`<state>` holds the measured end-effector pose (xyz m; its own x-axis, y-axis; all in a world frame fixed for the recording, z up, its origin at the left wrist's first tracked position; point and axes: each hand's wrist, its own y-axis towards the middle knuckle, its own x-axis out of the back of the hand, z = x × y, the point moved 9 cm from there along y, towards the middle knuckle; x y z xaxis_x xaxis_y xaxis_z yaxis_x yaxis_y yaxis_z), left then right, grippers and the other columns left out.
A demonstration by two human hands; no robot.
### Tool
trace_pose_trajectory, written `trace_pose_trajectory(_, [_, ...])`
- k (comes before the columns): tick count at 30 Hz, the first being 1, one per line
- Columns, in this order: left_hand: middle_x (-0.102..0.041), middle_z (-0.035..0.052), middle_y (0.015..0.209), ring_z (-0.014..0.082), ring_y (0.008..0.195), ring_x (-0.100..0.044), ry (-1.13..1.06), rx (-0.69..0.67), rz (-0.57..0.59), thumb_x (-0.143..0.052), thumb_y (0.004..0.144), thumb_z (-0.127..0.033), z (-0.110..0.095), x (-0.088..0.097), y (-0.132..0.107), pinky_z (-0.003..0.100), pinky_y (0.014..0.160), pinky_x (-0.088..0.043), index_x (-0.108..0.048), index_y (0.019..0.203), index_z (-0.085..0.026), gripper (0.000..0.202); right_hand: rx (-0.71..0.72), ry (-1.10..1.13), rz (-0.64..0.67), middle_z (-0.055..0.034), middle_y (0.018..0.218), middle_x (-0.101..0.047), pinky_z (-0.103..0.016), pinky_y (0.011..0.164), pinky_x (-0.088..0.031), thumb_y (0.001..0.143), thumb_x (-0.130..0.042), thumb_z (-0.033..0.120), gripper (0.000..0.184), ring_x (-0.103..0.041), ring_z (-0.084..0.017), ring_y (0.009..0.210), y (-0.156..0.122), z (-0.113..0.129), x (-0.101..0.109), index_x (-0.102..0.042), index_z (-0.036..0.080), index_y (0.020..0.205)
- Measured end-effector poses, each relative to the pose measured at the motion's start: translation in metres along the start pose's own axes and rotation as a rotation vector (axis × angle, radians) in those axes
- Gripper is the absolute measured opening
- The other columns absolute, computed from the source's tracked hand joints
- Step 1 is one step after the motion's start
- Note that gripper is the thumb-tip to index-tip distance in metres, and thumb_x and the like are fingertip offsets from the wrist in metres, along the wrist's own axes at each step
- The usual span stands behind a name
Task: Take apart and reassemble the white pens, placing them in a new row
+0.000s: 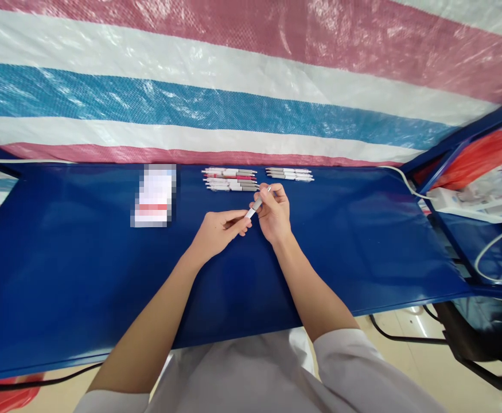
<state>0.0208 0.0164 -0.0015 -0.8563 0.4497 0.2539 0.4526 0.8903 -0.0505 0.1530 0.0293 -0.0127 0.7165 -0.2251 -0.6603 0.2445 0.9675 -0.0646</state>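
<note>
Pen (256,205): over bench (104,275), probably held at both ends for steadiness.
Left hand (217,232): pinched on its lower end.
Right hand (275,217): curled around its upper end.
Left pile (232,179), right pile (291,174): apart, perhaps sorted.

A table (82,269) with a sheet (233,69) behind it.
Toward the back, left to right: an item (154,195) (too blurred to name), a larger group of pens (233,179), a smaller group of pens (291,174). Before the larger group, a single pen (257,205) spans the left hand (216,232) and right hand (275,215). A power strip (452,203) lies beyond the table's right end.
</note>
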Motion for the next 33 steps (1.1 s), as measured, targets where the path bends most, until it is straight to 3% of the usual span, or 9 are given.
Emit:
trace_pose_trajectory(3, [-0.075, 0.0029, 0.084, 0.0167, 0.070, -0.069, 0.065, -0.044, -0.057, -0.064, 0.085, -0.045, 0.000, 0.002, 0.001, 0.027, 0.073, -0.056, -0.075, 0.100, -0.019, 0.032, 0.018, -0.011, -0.014, 0.0091, 0.079, -0.058, -0.017, 0.058, -0.056, 0.067, -0.079, 0.028, 0.030, -0.056, -0.005, 0.063, 0.000, 0.002, 0.001, -0.051, 0.026, 0.076])
trace_pose_trajectory(7, [-0.075, 0.0043, 0.084, 0.0163, 0.067, -0.068, -0.057, 0.001, -0.025, -0.067, 0.083, -0.046, 0.002, 0.004, 0.002, 0.028, 0.070, -0.057, -0.074, 0.104, -0.017, 0.036, -0.029, 0.015, 0.013, 0.0096, 0.081, -0.061, -0.018, 0.062, -0.059, 0.069, -0.079, 0.031, 0.027, -0.061, -0.005, 0.067, 0.000, 0.000, 0.000, -0.058, 0.028, 0.086])
trace_pose_trajectory(14, [-0.072, 0.0059, 0.078, 0.0143, 0.061, -0.065, -0.374, 0.133, 0.204, -0.071, 0.083, -0.040, 0.001, -0.009, -0.004, 0.025, 0.056, -0.051, -0.076, 0.092, -0.015, 0.027, -0.126, 0.084, 0.144, 0.0066, 0.085, -0.068, -0.023, 0.064, -0.062, 0.067, -0.079, 0.032, 0.027, -0.067, -0.010, 0.073, -0.003, -0.009, -0.008, -0.063, 0.027, 0.088])
trace_pose_trajectory(18, [-0.071, 0.0069, 0.076, 0.0147, 0.061, -0.065, -0.422, 0.161, 0.275, -0.072, 0.082, -0.041, 0.002, -0.015, -0.006, 0.025, 0.053, -0.049, -0.075, 0.085, -0.014, 0.027, -0.137, 0.113, 0.165, 0.0081, 0.079, -0.066, -0.021, 0.059, -0.061, 0.065, -0.081, 0.032, 0.028, -0.065, -0.009, 0.067, -0.005, -0.010, -0.010, -0.059, 0.026, 0.082])
trace_pose_trajectory(23, [-0.073, 0.0056, 0.078, 0.0146, 0.062, -0.066, -0.256, 0.093, 0.165, -0.069, 0.084, -0.040, 0.000, -0.006, -0.002, 0.025, 0.058, -0.053, -0.075, 0.093, -0.015, 0.027, -0.100, 0.156, 0.169, 0.0090, 0.077, -0.065, -0.018, 0.056, -0.060, 0.061, -0.085, 0.032, 0.031, -0.062, -0.007, 0.065, -0.003, -0.007, -0.012, -0.061, 0.026, 0.079])
trace_pose_trajectory(29, [-0.076, 0.0023, 0.081, 0.0151, 0.065, -0.070, 0.079, -0.160, -0.087, -0.063, 0.087, -0.040, -0.008, 0.006, 0.002, 0.025, 0.067, -0.056, -0.075, 0.101, -0.019, 0.027, -0.012, 0.008, 0.010, 0.0080, 0.077, -0.065, -0.019, 0.059, -0.060, 0.061, -0.085, 0.029, 0.028, -0.062, -0.006, 0.064, 0.001, 0.000, -0.002, -0.062, 0.024, 0.077])
trace_pose_trajectory(33, [-0.076, 0.0009, 0.082, 0.0144, 0.066, -0.070, 0.219, -0.279, -0.184, -0.063, 0.088, -0.036, -0.012, 0.007, 0.000, 0.024, 0.069, -0.055, -0.075, 0.102, -0.021, 0.024, 0.032, -0.036, -0.039, 0.0072, 0.077, -0.066, -0.020, 0.059, -0.059, 0.062, -0.083, 0.027, 0.025, -0.062, -0.007, 0.065, 0.000, 0.004, -0.001, -0.063, 0.024, 0.077])
